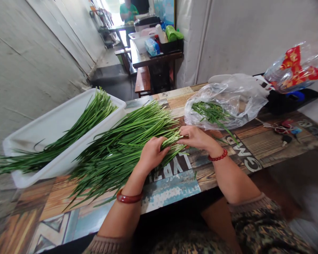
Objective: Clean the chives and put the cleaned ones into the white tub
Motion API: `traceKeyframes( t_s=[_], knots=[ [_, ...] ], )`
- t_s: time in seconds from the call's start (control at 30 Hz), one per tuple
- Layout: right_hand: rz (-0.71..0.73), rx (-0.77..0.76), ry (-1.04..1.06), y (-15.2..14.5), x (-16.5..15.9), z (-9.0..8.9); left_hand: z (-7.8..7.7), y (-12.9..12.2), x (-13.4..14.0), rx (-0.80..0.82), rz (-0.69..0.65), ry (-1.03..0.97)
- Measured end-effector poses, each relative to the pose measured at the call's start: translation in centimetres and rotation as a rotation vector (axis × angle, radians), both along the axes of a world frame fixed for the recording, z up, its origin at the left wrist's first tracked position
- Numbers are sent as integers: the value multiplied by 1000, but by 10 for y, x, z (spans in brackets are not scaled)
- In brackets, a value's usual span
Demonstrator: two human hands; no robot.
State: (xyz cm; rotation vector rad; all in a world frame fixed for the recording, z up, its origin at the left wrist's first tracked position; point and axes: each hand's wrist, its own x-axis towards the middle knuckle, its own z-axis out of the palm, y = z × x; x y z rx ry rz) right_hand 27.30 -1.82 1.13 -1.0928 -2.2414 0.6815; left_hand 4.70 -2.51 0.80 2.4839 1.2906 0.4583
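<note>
A wide heap of garlic chives [116, 144] lies on the patterned table [172, 187], pale stem ends toward the right. My left hand [153, 153] is closed round a small bunch of these chives near their stems. At the pale ends of that bunch, my right hand [194, 137] pinches with thumb and fingers. Left of the heap stands a white plastic tub [45, 116] holding another bundle of chives [87, 123], its leaf tips hanging over the near left rim. Beyond my right hand, a clear plastic bag [235, 97] lies open with loose green trimmings [212, 111] in it.
Keys [286, 140] on a cord lie on the table's right side. Behind them, a red-printed plastic package [296, 70] rests on a black tray [294, 100]. Farther back are a second table [145, 61] with containers, a bench [143, 79] and a person in green [128, 14].
</note>
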Motion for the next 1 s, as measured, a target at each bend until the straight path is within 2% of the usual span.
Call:
traceKeyframes(
  t_s=[0.1, 0.2, 0.33, 0.5, 0.67, 0.83, 0.9, 1.0],
  knots=[
    [56, 29, -143, -1, 4, -2, -2, -1, 1, 46, 31, 45],
    [37, 110, -270, -3, 6, -6, -5, -1, 3, 74, 57, 74],
    [-9, 151, -348, -6, 4, -8, -4, -1, 3, 63, 51, 85],
    [-16, 155, -413, -10, 0, -3, -1, -3, 1, 44, -10, 95],
    [-37, 147, -442, -11, -3, 1, -2, -6, 2, 73, -68, 147],
    [-84, 172, -481, -13, -9, 6, -2, -8, 3, 94, -52, 190],
    [-137, 129, -430, -13, -11, 7, 0, -9, 4, 103, -43, 181],
    [-147, 43, -223, -11, -10, 6, 3, -12, 6, 107, -18, 181]
  ],
)
